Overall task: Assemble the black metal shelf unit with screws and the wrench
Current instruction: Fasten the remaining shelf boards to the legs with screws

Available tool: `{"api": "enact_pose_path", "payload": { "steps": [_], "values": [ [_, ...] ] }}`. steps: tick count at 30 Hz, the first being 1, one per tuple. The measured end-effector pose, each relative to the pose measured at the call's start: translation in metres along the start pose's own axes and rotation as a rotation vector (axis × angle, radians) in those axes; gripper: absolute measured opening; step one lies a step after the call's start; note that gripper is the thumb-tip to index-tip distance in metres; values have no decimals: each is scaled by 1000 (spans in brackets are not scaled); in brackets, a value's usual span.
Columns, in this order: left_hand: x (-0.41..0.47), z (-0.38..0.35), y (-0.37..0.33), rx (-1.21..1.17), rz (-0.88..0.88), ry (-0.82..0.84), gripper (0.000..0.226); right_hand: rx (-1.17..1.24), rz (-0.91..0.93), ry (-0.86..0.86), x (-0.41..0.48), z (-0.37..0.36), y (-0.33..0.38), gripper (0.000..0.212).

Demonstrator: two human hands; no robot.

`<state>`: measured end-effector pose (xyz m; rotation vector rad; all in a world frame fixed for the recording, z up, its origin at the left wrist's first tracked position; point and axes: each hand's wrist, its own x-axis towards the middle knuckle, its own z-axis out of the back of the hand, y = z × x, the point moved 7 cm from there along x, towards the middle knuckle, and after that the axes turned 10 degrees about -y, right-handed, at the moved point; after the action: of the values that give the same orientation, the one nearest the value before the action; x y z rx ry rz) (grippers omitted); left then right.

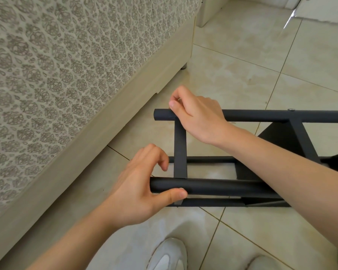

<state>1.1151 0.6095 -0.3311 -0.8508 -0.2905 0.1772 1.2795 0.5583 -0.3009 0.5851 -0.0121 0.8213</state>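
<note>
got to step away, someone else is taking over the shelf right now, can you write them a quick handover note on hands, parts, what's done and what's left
Left hand: gripping the end of the near black tube, thumb under, fingers curled over it.
Right hand: resting on the far black tube near its end, fingers pinched at the joint with the flat crossbar; whether they hold a screw cannot be told.
Parts: shelf frame lies on its side on the tile floor beside a patterned bed. No wrench in view.
Done: one screw head is seated further along the far tube.
Left: the crossbar joints at this end look unfastened; check and tighten.
</note>
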Motion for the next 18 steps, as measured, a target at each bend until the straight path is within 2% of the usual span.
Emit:
{"api": "enact_pose_path", "payload": {
  "steps": [2,6,10,18],
  "values": [
    [1,2,-1,-13,-11,-27,48,1,4,1,0,0,0,15],
    [0,-2,-10,9,-142,0,63,2,7,-4,0,1,1,15],
    [1,-4,-11,86,-220,-11,61,7,4,-9,0,1,0,16],
    [1,-9,-11,39,-285,-27,58,19,-1,-7,2,3,0,24]
  ]
}}
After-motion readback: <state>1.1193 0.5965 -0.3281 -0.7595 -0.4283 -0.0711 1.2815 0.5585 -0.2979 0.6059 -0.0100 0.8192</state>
